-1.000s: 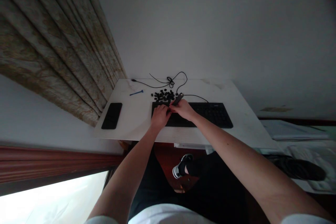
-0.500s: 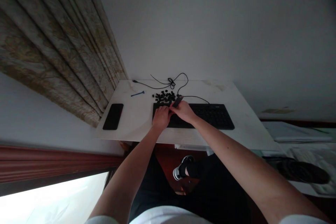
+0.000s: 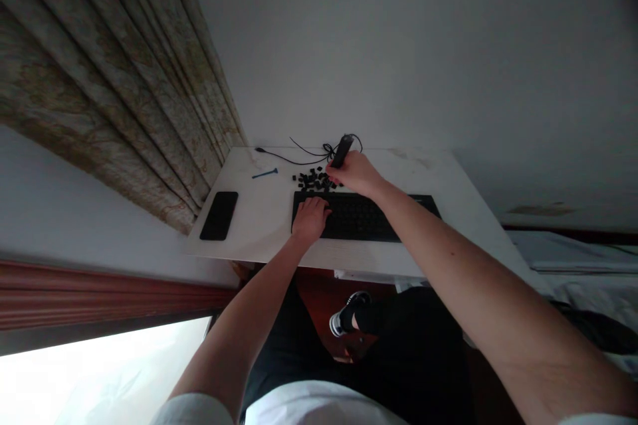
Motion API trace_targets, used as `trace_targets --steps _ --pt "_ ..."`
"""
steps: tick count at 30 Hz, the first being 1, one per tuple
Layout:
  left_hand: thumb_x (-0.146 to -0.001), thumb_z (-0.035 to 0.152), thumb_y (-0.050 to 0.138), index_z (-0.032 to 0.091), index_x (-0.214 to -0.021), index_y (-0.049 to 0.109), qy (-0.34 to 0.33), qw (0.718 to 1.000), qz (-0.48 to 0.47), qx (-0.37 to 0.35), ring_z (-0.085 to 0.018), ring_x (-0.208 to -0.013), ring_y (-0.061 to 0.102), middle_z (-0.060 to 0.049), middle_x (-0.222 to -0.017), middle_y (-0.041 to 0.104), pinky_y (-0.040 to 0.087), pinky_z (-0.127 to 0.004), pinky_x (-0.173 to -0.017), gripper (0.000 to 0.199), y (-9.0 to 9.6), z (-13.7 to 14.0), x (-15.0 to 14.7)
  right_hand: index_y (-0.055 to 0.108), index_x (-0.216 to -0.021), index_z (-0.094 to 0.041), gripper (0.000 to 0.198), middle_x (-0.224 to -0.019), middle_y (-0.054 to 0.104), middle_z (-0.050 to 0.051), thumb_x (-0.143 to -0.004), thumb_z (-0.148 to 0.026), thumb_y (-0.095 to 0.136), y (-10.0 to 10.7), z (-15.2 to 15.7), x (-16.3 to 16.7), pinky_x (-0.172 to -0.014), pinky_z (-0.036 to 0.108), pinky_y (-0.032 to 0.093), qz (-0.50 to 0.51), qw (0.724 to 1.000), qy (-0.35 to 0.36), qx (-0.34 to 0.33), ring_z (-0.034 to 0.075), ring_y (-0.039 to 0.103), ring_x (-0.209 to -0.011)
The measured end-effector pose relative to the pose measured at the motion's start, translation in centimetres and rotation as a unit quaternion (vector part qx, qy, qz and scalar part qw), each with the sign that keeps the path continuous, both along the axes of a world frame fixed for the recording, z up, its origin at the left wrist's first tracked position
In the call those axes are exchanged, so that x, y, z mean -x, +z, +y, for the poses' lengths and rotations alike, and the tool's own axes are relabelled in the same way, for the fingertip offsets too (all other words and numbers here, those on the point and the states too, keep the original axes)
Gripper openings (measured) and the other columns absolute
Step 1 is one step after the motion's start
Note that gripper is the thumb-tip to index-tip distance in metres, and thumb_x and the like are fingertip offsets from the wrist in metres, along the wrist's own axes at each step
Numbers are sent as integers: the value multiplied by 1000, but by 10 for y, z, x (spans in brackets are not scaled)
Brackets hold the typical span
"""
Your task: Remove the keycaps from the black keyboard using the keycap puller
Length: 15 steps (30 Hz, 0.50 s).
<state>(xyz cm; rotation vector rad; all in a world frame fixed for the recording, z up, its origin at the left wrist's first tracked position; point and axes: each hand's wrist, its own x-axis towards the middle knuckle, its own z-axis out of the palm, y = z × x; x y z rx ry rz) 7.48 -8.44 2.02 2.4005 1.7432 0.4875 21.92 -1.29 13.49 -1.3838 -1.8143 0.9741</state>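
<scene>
My left hand [image 3: 311, 216] lies on the left end of a black keyboard [image 3: 363, 216], fingers apart and resting over it. My right hand [image 3: 356, 172] is raised above the keyboard's back edge, closed around a dark stick-shaped tool [image 3: 343, 151]. The tool tilts up and away, with a greyish far end; its lower tip is hidden by my fingers. A pile of loose black keycaps [image 3: 312, 179] lies on the table just behind the keyboard, beside and partly behind my right hand.
A black phone [image 3: 218, 216] lies on the left of the white table [image 3: 264, 212]. Farther back are a small blue tool [image 3: 265, 173] and a coiled black cable [image 3: 294, 161]. A patterned curtain [image 3: 149, 66] hangs at the left; a wall [image 3: 399, 46] stands behind.
My right hand has lifted with the dark tool, away from my left hand and the keyboard, toward the keycap pile. The left hand stays on the keyboard with its fingers more spread.
</scene>
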Motion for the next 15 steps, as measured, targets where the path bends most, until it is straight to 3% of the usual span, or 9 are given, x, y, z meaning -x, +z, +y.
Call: trace_targets --steps 3,7,11,15 --pt "-102 29 49 20 -113 61 11 1000 -13 3 -25 -112 55 -8 -114 65 41 -38 -95 19 0 0 0 70 -80 -12 5 -66 71 6 -82 -17 72 -4 -1 -4 -59 27 60 60 995 -41 72 18 70 -59" --pt "-100 31 52 19 -116 59 16 999 -32 -2 -26 -114 55 -9 -114 65 41 -39 -96 22 -1 -1 0 69 -85 -12 8 -70 72 6 -83 -19 73 -40 -21 -8 -54 25 60 128 976 -110 136 16 70 -59" --pt "-100 39 53 18 -130 53 19 999 -34 -9 -28 -115 55 -11 -118 65 41 -41 -96 37 -1 -1 0 70 -88 -13 9 -75 74 7 -84 -21 73 -63 -33 -6 -53 25 60 117 974 -116 158 16 71 -62" --pt "-102 31 46 19 -118 57 26 999 -29 -3 -27 -112 56 -10 -116 65 42 -41 -95 23 1 0 0 72 -89 -16 10 -79 75 7 -84 -25 73 -69 -31 -3 -58 28 61 70 985 -76 137 19 73 -68"
